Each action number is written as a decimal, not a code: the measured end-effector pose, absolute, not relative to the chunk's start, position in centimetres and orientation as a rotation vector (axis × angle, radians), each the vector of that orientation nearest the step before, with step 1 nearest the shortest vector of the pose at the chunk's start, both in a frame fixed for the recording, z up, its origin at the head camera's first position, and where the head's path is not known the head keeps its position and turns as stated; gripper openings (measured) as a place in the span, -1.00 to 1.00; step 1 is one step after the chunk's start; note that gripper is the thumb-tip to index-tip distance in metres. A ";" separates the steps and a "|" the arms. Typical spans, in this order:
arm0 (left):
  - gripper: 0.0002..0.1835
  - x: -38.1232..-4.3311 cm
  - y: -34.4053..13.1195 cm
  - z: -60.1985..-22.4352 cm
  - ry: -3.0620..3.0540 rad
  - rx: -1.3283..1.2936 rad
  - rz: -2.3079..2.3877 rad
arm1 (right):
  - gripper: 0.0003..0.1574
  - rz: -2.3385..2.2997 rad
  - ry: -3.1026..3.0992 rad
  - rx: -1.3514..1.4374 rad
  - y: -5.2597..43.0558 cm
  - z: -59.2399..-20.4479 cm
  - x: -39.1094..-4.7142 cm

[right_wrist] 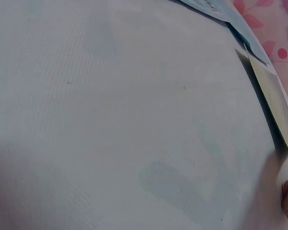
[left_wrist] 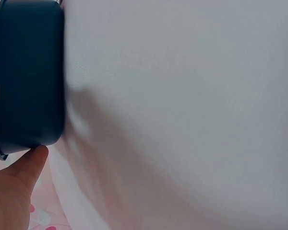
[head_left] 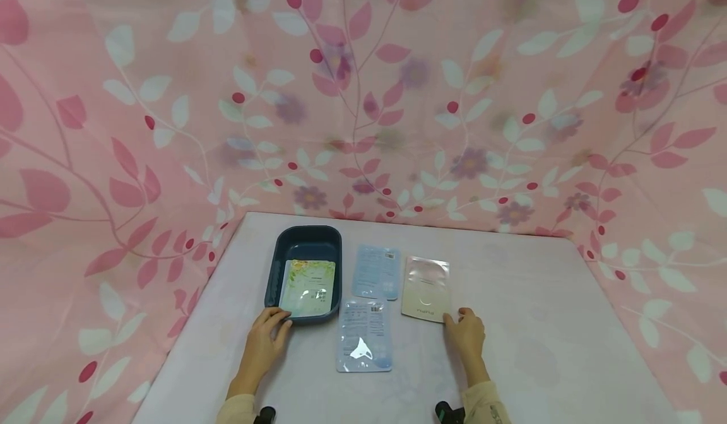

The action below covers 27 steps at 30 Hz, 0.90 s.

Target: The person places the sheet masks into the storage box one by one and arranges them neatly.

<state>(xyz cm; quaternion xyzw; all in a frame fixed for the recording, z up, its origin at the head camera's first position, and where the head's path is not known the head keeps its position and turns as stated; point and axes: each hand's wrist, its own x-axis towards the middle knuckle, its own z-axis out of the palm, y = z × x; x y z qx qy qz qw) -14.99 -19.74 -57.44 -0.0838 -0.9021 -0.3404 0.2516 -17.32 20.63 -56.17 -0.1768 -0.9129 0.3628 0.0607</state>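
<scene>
In the head view my left hand [head_left: 262, 342] grips the near left corner of a dark blue rectangular tray [head_left: 337, 272]. Its thumb [left_wrist: 34, 160] presses the tray's outer wall in the left wrist view, with fingers at the rim. A green and white flat packet [head_left: 309, 288] lies inside the tray. My right hand [head_left: 468, 337] is at the near right corner of a cream and silver packet [head_left: 427, 290]; one digit touches that corner, the others stand apart. Only fingertips of this hand show in the right wrist view, beside the packet's edge [right_wrist: 273, 103].
Two light blue packets lie between tray and cream packet: the farther packet [head_left: 376, 272] and the nearer, glossy packet [head_left: 364, 342]. They rest on a white-covered table [head_left: 545, 323]. A pink floral curtain [head_left: 363, 96] hangs behind and at both sides.
</scene>
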 end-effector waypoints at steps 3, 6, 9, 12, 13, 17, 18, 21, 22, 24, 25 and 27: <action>-0.80 -15.0 -20.0 -57.5 -2.456 -0.224 -0.926 | -0.43 1.119 -2.762 -0.554 20.3 -56.7 -17.5; -0.80 -15.0 -20.2 -57.7 -2.452 -0.225 -0.917 | -0.43 1.127 -2.745 -0.579 19.7 -57.1 -17.9; -0.81 -15.0 -20.3 -57.7 -2.449 -0.222 -0.912 | -0.43 1.112 -2.731 -0.579 19.1 -57.1 -18.4; -0.81 -15.1 -20.3 -57.6 -2.456 -0.214 -0.917 | -0.46 1.106 -2.714 -0.586 18.7 -57.1 -18.7; -0.81 -15.1 -20.3 -57.6 -2.460 -0.211 -0.920 | -0.47 1.111 -2.707 -0.593 18.6 -57.1 -18.8; -0.80 -15.0 -20.0 -57.4 -2.474 -0.207 -0.935 | -0.51 1.156 -2.693 -0.658 18.8 -57.2 -19.0; -0.81 -15.0 -20.0 -57.4 -2.478 -0.204 -0.937 | -0.51 1.166 -2.695 -0.669 18.9 -57.2 -19.0; -0.81 -14.9 -19.8 -57.2 -2.478 -0.200 -0.941 | -0.52 1.176 -2.722 -0.665 19.4 -57.1 -18.9; -0.81 -14.9 -19.7 -57.2 -2.476 -0.200 -0.943 | -0.51 1.178 -2.735 -0.654 19.5 -57.1 -18.9; -0.81 -14.9 -19.6 -57.1 -2.474 -0.202 -0.940 | -0.50 1.187 -2.757 -0.634 19.9 -57.0 -18.8; -0.81 -14.9 -19.6 -57.1 -2.472 -0.205 -0.938 | -0.50 1.201 -2.765 -0.628 20.0 -56.9 -18.8; -0.81 -14.9 -19.6 -57.1 -2.469 -0.213 -0.933 | -0.51 1.253 -2.777 -0.618 20.3 -56.7 -18.6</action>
